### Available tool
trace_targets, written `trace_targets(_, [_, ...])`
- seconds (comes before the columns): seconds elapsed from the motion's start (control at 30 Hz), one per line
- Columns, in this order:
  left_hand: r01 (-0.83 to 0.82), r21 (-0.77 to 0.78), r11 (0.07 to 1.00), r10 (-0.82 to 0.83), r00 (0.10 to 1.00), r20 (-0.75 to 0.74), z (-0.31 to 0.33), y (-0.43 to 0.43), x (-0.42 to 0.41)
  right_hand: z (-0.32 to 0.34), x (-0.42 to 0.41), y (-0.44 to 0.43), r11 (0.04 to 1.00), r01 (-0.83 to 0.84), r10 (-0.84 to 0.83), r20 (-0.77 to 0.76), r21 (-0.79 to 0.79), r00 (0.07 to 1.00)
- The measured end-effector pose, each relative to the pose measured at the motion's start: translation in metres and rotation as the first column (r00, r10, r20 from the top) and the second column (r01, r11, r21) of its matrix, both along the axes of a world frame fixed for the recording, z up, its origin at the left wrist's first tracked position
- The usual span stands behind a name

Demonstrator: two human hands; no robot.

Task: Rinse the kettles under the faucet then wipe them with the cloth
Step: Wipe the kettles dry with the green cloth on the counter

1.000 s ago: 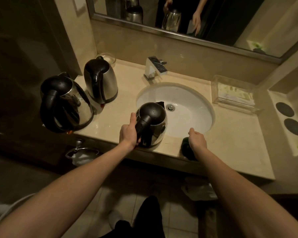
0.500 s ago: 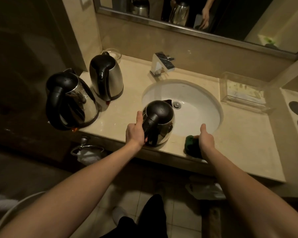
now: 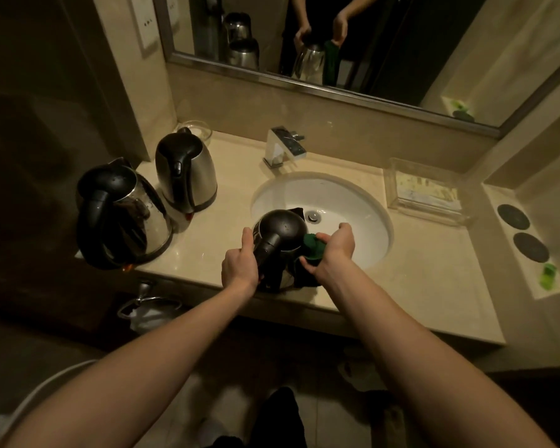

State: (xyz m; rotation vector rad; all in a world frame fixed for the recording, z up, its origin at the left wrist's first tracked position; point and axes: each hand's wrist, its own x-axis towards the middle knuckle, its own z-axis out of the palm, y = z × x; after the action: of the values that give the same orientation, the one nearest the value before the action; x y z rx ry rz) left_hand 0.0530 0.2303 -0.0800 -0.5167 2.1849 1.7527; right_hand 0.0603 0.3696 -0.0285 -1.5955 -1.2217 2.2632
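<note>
At the near rim of the sink [image 3: 337,195], the kettle [image 3: 280,227] is being held by its handle in the grip of the left hand [image 3: 240,266], while the green cloth [image 3: 312,248], bunched in the grip of the right hand [image 3: 333,250], is being pressed against its right side.

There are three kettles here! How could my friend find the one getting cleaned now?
Find the round white sink bowl in the beige counter. At its front rim is a shiny steel kettle with a black lid. Unlike the two steel kettles standing untouched at the left, it has the left hand gripping its handle and the right hand holding a dark green cloth against it.
</note>
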Motion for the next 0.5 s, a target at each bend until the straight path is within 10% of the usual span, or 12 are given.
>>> trace_targets(0.5, [-0.109,-0.018,0.994,0.11,0.992,0.055,0.002,0.007,-0.002,-0.052,0.018,-0.025,0.995,0.056,-0.05,0.075,-0.078,0.996])
